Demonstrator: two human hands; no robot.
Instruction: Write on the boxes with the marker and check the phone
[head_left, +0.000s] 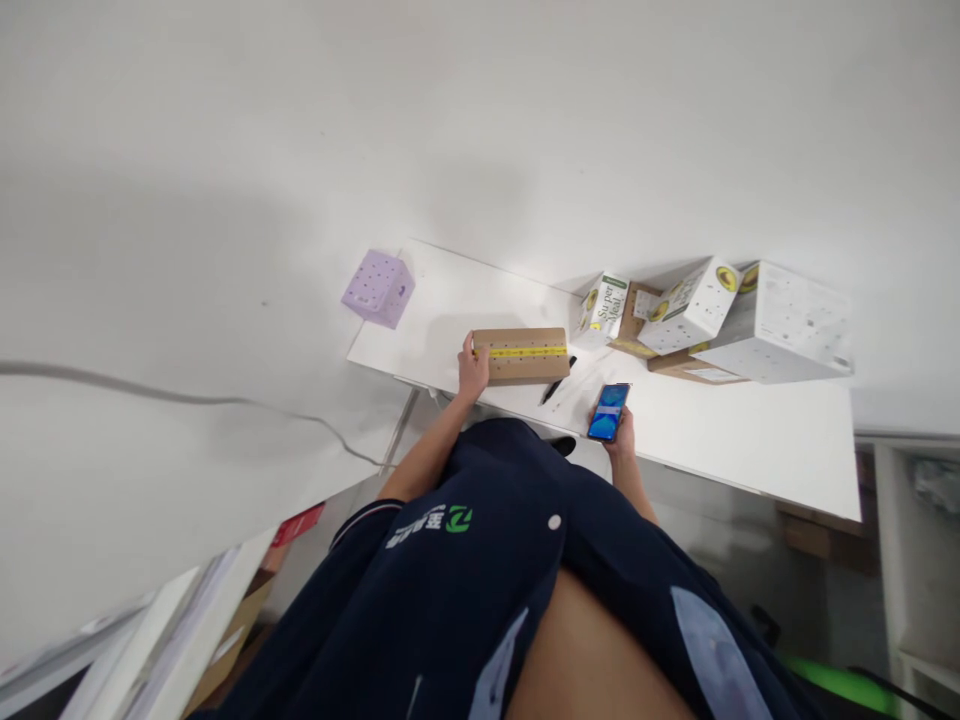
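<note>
A brown cardboard box (525, 373) lies on the white table in front of me, with a yellow tape measure (529, 352) stretched lengthwise across its top. My left hand (472, 370) is closed at the box's left end, fingers around that edge and pressing the near end of the tape. In my right hand (624, 430) is a smartphone (608, 411), its lit screen showing blue with a pale band across it. The phone is held over the table's front edge. Between box and phone, a black pen (553, 389) rests on the tabletop.
Farther left on the table (780, 425) stands a lilac box (380, 287). Toward the right rear are a small white printed carton (603, 311), larger white cartons (691, 305) and brown boxes (694, 367). A wall rises behind; a cable (225, 400) hangs at left.
</note>
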